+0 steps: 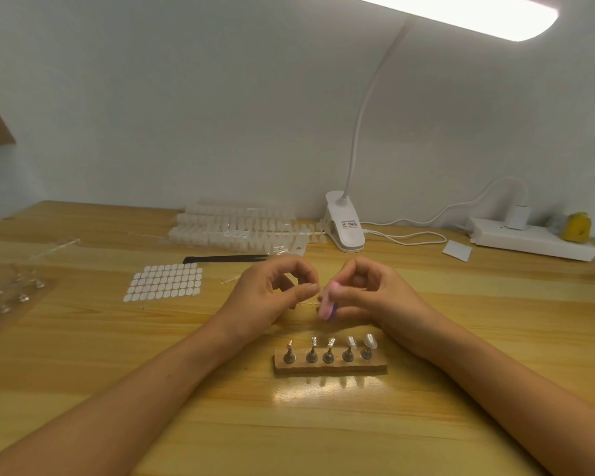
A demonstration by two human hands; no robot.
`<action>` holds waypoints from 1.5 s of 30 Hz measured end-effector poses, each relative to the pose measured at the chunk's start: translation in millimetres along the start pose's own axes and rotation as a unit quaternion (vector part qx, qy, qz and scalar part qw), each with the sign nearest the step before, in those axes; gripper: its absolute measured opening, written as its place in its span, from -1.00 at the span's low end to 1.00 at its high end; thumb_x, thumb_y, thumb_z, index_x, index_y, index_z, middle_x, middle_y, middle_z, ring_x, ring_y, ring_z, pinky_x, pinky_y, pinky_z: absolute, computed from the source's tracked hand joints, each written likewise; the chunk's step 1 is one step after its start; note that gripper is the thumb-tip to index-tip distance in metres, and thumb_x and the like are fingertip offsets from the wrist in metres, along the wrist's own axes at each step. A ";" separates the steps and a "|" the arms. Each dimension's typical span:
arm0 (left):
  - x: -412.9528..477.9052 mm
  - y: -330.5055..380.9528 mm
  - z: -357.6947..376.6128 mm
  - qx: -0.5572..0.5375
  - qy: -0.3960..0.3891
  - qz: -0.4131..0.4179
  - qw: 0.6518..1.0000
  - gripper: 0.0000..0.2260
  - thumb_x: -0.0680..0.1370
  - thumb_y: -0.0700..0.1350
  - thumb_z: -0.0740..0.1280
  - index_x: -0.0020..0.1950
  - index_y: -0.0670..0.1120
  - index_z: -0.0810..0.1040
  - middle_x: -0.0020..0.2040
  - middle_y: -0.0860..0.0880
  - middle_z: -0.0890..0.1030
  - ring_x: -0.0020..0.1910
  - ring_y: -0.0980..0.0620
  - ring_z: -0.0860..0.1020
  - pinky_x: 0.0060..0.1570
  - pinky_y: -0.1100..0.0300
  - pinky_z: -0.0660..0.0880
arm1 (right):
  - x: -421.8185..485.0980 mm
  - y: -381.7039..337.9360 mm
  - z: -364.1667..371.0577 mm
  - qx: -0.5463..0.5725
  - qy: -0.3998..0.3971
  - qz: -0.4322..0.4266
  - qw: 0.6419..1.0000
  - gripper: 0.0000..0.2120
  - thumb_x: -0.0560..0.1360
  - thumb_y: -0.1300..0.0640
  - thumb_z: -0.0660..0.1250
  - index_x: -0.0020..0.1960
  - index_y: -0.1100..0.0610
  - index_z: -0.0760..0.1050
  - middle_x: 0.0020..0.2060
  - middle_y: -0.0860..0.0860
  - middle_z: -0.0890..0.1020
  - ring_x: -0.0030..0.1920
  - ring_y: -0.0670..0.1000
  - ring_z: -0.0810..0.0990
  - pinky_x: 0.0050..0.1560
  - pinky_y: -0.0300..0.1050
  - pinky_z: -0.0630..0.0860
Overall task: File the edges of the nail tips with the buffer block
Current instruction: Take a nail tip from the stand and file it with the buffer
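Count: 1 left hand and 1 right hand mid-frame, 1 buffer block, 5 pegs on 1 wooden base lower centre, 1 sticker sheet centre-left, 1 clip lamp, 1 power strip right.

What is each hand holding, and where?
Right hand pinches the pink buffer block by its upper end. Left hand pinches something too small to tell.

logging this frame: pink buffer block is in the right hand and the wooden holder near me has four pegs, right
Not quite: the head view shows five pegs on the wooden holder, not four. The pink buffer block is in the right hand.
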State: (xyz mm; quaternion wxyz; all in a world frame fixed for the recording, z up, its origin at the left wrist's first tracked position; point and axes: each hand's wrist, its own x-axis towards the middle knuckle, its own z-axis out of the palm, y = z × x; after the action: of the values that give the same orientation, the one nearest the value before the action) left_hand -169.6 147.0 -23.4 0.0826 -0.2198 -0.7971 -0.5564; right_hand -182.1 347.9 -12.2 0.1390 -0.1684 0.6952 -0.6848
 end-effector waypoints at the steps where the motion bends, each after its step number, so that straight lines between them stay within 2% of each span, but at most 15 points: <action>1: 0.2 0.8 0.2 0.012 -0.006 0.008 1.000 -0.95 0.52 -0.15 0.41 -0.12 0.00 0.62 -0.13 0.09 0.60 -0.21 0.19 0.52 -0.23 0.33 0.49 | -0.3 -0.3 0.7 -0.013 -0.011 0.002 1.000 -0.73 0.43 0.20 0.48 0.03 0.28 0.49 -0.08 0.23 0.70 -0.04 0.19 0.72 -0.01 0.00 0.67; 5: -0.1 0.8 0.6 0.020 -0.017 0.004 1.000 -0.92 0.50 -0.12 0.42 -0.13 0.07 0.61 -0.12 0.11 0.61 -0.19 0.18 0.52 -0.20 0.31 0.49 | 2.3 -0.4 -2.4 0.061 0.050 -0.003 0.997 -0.74 0.40 0.19 0.44 0.03 0.27 0.49 -0.11 0.20 0.71 -0.08 0.15 0.73 -0.09 -0.09 0.67; 8: 0.2 -0.2 -0.3 0.000 -0.002 -0.001 1.000 -0.97 0.51 -0.14 0.41 -0.11 -0.01 0.61 -0.12 0.08 0.60 -0.20 0.16 0.52 -0.20 0.29 0.49 | 0.2 -0.1 -0.7 -0.011 -0.024 0.007 1.000 -0.77 0.44 0.21 0.47 0.01 0.27 0.49 -0.08 0.20 0.71 -0.05 0.18 0.72 -0.06 -0.06 0.67; 12: 0.0 0.7 0.0 0.010 -0.017 0.006 1.000 -0.93 0.51 -0.14 0.42 -0.13 0.04 0.61 -0.14 0.12 0.60 -0.21 0.21 0.51 -0.22 0.31 0.49 | 1.6 1.3 -2.6 0.043 0.045 -0.009 0.998 -0.73 0.40 0.18 0.46 0.02 0.27 0.48 -0.11 0.18 0.71 -0.06 0.15 0.73 -0.08 -0.10 0.67; 15: -0.3 0.8 -0.9 -0.012 -0.005 -0.005 1.000 -0.95 0.52 -0.14 0.40 -0.11 0.01 0.61 -0.17 0.15 0.59 -0.24 0.23 0.51 -0.25 0.36 0.46 | 0.5 0.2 -0.1 -0.008 -0.016 0.003 1.000 -0.73 0.41 0.18 0.48 0.01 0.27 0.49 -0.10 0.17 0.71 -0.04 0.17 0.73 -0.07 -0.08 0.67; 16: -0.1 0.9 -0.9 -0.006 -0.008 -0.002 1.000 -0.95 0.52 -0.15 0.40 -0.11 -0.01 0.61 -0.16 0.15 0.59 -0.24 0.24 0.51 -0.24 0.36 0.46 | 0.8 1.1 0.6 -0.015 -0.015 -0.001 1.000 -0.74 0.41 0.19 0.48 0.01 0.27 0.49 -0.09 0.18 0.71 -0.05 0.17 0.73 -0.09 -0.09 0.67; 19: -0.1 1.7 -0.1 -0.007 -0.004 -0.006 1.000 -0.94 0.52 -0.13 0.40 -0.12 0.02 0.61 -0.16 0.13 0.60 -0.25 0.22 0.51 -0.27 0.33 0.47 | 1.9 1.8 -1.8 0.040 0.051 -0.013 0.998 -0.73 0.39 0.18 0.46 0.01 0.27 0.49 -0.11 0.19 0.71 -0.08 0.15 0.73 -0.09 -0.09 0.68; 22: -1.3 3.0 -0.6 -0.024 -0.002 -0.007 1.000 -0.96 0.53 -0.16 0.40 -0.11 -0.03 0.60 -0.22 0.17 0.58 -0.32 0.24 0.49 -0.37 0.40 0.41 | 0.6 -0.1 0.4 0.000 -0.005 -0.004 1.000 -0.69 0.38 0.16 0.49 0.01 0.27 0.49 -0.09 0.20 0.71 -0.04 0.18 0.72 -0.01 0.00 0.67; 26: -0.5 3.3 0.7 -0.003 -0.011 -0.002 1.000 -0.95 0.51 -0.15 0.41 -0.12 0.00 0.61 -0.17 0.13 0.59 -0.25 0.21 0.51 -0.28 0.35 0.46 | 3.1 2.3 -0.3 0.048 0.058 -0.016 0.997 -0.70 0.37 0.16 0.47 0.01 0.27 0.49 -0.12 0.18 0.72 -0.09 0.15 0.73 -0.11 -0.09 0.67; 29: -0.6 2.9 1.2 0.021 -0.017 0.003 1.000 -0.94 0.50 -0.12 0.42 -0.14 0.04 0.62 -0.14 0.15 0.60 -0.18 0.22 0.52 -0.21 0.35 0.47 | 3.6 0.7 -3.9 0.064 0.028 -0.010 0.998 -0.73 0.37 0.19 0.48 0.00 0.26 0.50 -0.12 0.19 0.71 -0.09 0.14 0.73 -0.11 -0.09 0.67; 32: -0.4 1.5 0.6 -0.008 -0.004 -0.016 1.000 -0.96 0.51 -0.12 0.42 -0.12 0.02 0.61 -0.13 0.09 0.61 -0.22 0.18 0.52 -0.22 0.30 0.49 | 3.4 -0.2 -4.9 0.063 0.025 -0.009 0.998 -0.74 0.39 0.19 0.48 0.00 0.26 0.49 -0.10 0.21 0.71 -0.06 0.18 0.73 -0.09 -0.07 0.67; 36: -0.7 2.9 0.4 -0.009 -0.007 -0.008 1.000 -0.94 0.51 -0.14 0.41 -0.13 0.02 0.61 -0.14 0.09 0.60 -0.23 0.22 0.52 -0.23 0.34 0.48 | 0.4 0.9 -0.4 -0.009 -0.019 -0.013 1.000 -0.72 0.41 0.18 0.49 0.01 0.27 0.48 -0.07 0.20 0.71 -0.04 0.19 0.72 -0.05 -0.04 0.68; 40: -1.3 4.8 1.1 0.003 -0.029 0.000 1.000 -0.92 0.50 -0.12 0.41 -0.14 0.06 0.61 -0.14 0.12 0.61 -0.21 0.24 0.51 -0.22 0.34 0.47 | 1.6 -0.1 -1.2 0.072 0.060 -0.025 0.995 -0.74 0.40 0.19 0.44 0.02 0.26 0.47 -0.12 0.20 0.71 -0.11 0.14 0.73 -0.14 -0.13 0.66; 43: -0.4 3.4 -0.6 -0.036 -0.007 -0.013 0.999 -0.97 0.52 -0.15 0.40 -0.11 -0.02 0.61 -0.15 0.10 0.60 -0.24 0.19 0.51 -0.25 0.35 0.45 | -0.4 -0.4 1.1 -0.005 -0.012 -0.012 1.000 -0.74 0.41 0.20 0.47 0.00 0.27 0.48 -0.09 0.19 0.71 -0.06 0.17 0.73 -0.09 -0.06 0.68; 45: -0.7 3.5 -0.1 -0.014 -0.022 -0.006 1.000 -0.98 0.52 -0.15 0.40 -0.10 -0.03 0.61 -0.15 0.12 0.59 -0.23 0.23 0.51 -0.26 0.38 0.44 | -1.0 -0.1 2.2 -0.014 -0.003 -0.020 1.000 -0.74 0.41 0.19 0.47 0.00 0.27 0.48 -0.10 0.17 0.71 -0.07 0.17 0.73 -0.09 -0.06 0.68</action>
State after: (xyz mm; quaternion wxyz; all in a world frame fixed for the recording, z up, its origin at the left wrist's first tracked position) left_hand -167.5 147.8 -20.6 0.0586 -0.2278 -0.7923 -0.5630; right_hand -180.3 346.4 -12.2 0.1253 -0.1858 0.7006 -0.6774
